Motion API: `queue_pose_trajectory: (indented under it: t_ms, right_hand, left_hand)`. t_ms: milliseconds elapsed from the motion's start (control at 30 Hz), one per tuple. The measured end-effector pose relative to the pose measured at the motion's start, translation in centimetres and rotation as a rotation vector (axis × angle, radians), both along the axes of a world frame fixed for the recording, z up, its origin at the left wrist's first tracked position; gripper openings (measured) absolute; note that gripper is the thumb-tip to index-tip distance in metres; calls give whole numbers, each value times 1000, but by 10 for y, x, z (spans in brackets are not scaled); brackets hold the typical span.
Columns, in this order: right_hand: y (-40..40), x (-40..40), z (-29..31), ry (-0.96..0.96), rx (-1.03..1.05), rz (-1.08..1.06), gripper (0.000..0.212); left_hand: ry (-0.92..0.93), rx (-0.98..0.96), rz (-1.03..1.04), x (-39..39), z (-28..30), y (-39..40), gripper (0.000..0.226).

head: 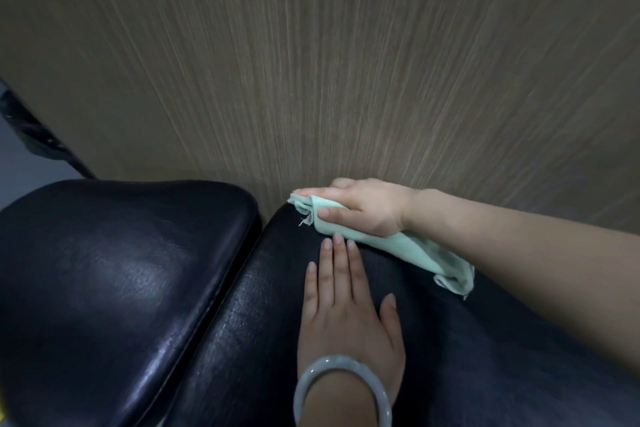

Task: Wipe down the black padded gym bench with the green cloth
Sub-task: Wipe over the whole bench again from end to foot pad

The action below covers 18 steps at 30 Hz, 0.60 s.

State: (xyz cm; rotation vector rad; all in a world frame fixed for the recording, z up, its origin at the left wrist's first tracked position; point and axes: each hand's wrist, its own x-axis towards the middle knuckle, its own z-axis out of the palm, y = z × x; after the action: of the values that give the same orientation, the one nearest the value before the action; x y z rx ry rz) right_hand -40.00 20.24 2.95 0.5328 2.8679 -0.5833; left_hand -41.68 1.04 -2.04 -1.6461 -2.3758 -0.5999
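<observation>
Head view looks straight down at two black padded sections of the gym bench: the pad being worked [346, 340] on the right and a second pad [114, 281] to its left, a narrow gap between them, and a wood-grain floor [311, 62] beyond. The right hand [363, 210] sits at the far edge of the right pad, near its far left corner, pinching the green cloth [408, 246] between thumb and curled fingers [332, 213]; the bunched front of the cloth sticks out past the fingertips and a loose tail trails back under the wrist toward the right edge. The left hand [346, 315], with a pale bangle [341, 388] at the wrist, lies flat on the same pad, its fingers [337, 263] straight and close together, tips just beside the cloth. The main risk, as I judge it, is coverage: with the cloth wadded up, only a small patch meets the vinyl, so a stroke could leave streaks or skip the rounded corner. Working this close to the far edge, the hand could also slide off the pad and drag the cloth over the side. The loose tail may catch under the forearm. And the bracing left hand covers surface that would go unwiped unless it is moved, while the left pad could be forgotten altogether.
</observation>
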Motion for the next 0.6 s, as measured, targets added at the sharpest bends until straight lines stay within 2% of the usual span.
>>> queue_pose_trajectory:
  t_ms: [133,333,600]
  right_hand:
    - [-2,30,4,25,-2,-14,50]
    - [-5,75,6,-50,34,-40,54]
    - [-11,36,8,-86,70,-62,55]
  left_hand:
    - [3,-6,-7,-1,1,-1,70]
    - [0,-1,-5,0,-1,-1,69]
    - [-6,-10,-3,0,0,-1,71]
